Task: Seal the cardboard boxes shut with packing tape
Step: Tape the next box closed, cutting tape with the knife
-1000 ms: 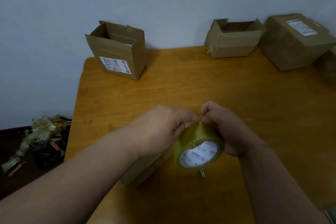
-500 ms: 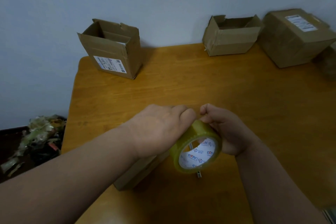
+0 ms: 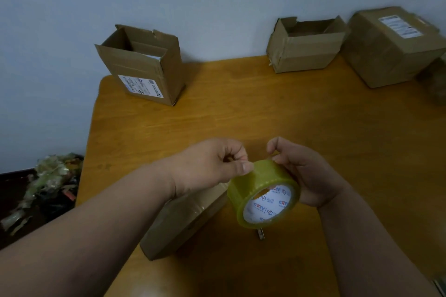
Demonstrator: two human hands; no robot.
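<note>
A roll of clear yellowish packing tape (image 3: 260,181) with a white printed core is held above the wooden table (image 3: 241,116). My right hand (image 3: 306,173) grips the roll from the right side. My left hand (image 3: 212,164) has its fingers curled, and its thumb and fingertips pinch at the roll's upper left edge. A flat closed cardboard box (image 3: 183,219) lies on the table under my left wrist, partly hidden by my arm. A small metal object (image 3: 261,234) shows just below the roll.
Two open cardboard boxes stand at the back: one with a label (image 3: 144,65) at the left corner, one (image 3: 304,46) in the middle right. A closed box (image 3: 393,46) sits far right. A pile of tape scraps (image 3: 45,183) lies on the floor at left.
My left hand has drawn back slightly from over the roll, its thumb now at the roll's upper left edge. The view has shifted a little; the roll sits tilted more toward me.
</note>
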